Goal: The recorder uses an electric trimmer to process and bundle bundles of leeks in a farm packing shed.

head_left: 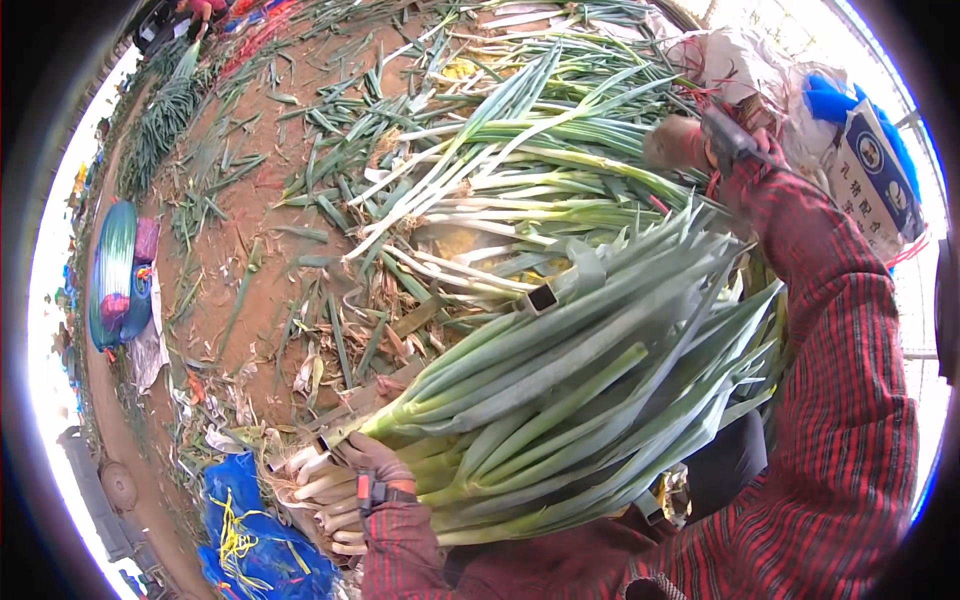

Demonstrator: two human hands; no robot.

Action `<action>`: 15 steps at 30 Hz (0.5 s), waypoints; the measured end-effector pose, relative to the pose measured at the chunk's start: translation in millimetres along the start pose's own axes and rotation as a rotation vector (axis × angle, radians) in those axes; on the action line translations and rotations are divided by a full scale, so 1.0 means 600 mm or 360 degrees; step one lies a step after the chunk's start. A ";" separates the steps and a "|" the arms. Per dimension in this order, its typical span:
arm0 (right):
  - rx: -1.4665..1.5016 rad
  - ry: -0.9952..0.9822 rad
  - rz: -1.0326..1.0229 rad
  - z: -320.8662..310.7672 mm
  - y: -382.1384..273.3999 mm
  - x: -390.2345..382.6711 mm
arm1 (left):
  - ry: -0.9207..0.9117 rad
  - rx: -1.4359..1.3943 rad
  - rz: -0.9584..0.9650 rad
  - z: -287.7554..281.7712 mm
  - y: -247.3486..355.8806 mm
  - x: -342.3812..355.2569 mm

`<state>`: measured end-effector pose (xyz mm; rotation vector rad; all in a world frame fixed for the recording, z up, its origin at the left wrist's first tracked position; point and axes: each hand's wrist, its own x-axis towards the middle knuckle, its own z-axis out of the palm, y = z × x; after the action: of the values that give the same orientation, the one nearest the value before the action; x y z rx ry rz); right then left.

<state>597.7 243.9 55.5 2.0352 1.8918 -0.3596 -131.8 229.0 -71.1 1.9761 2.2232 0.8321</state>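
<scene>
A big bundle of leeks (590, 370) lies in front of me, white root ends at left and cut green leaves fanning right. My left hand (375, 460) is closed around the white stems near the roots, with a strapped device on its wrist. Up at the right, my right hand (677, 143) is beside red strings (708, 95) hanging by pale sacks. It is blurred, and its fingers are too unclear to show whether they hold anything. A dark device (730, 138) sits at that wrist.
More loose leeks (500, 190) lie in a heap beyond the bundle. Square metal tube ends (541, 298) stick up beside it. A blue mesh bag (255, 530) with yellow ties is at lower left, a wrapped green roll (115, 265) at far left. Another person (205, 10) works at top left.
</scene>
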 end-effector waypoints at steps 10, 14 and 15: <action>-0.0007 -0.0693 0.0256 -0.099 0.057 -0.088 | -0.0129 0.0321 -0.0172 -0.004 0.028 -0.027; -0.0134 -0.0669 0.0036 -0.040 0.073 0.023 | -0.0310 0.0811 -0.0145 -0.001 0.013 -0.029; -0.0124 -0.0584 0.0036 0.000 0.061 0.070 | -0.0395 0.0931 -0.0126 -0.006 0.014 -0.030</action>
<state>637.5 280.2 41.0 1.7929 1.6318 -0.5980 -122.3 211.1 -70.3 2.0246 2.5564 -0.0992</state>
